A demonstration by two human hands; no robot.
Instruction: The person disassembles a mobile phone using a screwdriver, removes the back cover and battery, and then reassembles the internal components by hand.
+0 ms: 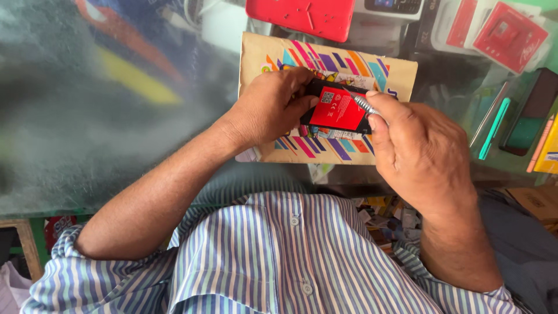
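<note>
Meanwhile left hand [270, 107] fingers clamp the red battery [337, 107]; right hand [421, 154] pinches a metal tool [365, 104].

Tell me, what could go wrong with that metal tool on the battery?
The metal tool in the right hand presses on the battery, so it might slip and scratch or pierce it. The left hand pinches only the battery's end, so it could twist loose onto the box below.
</note>
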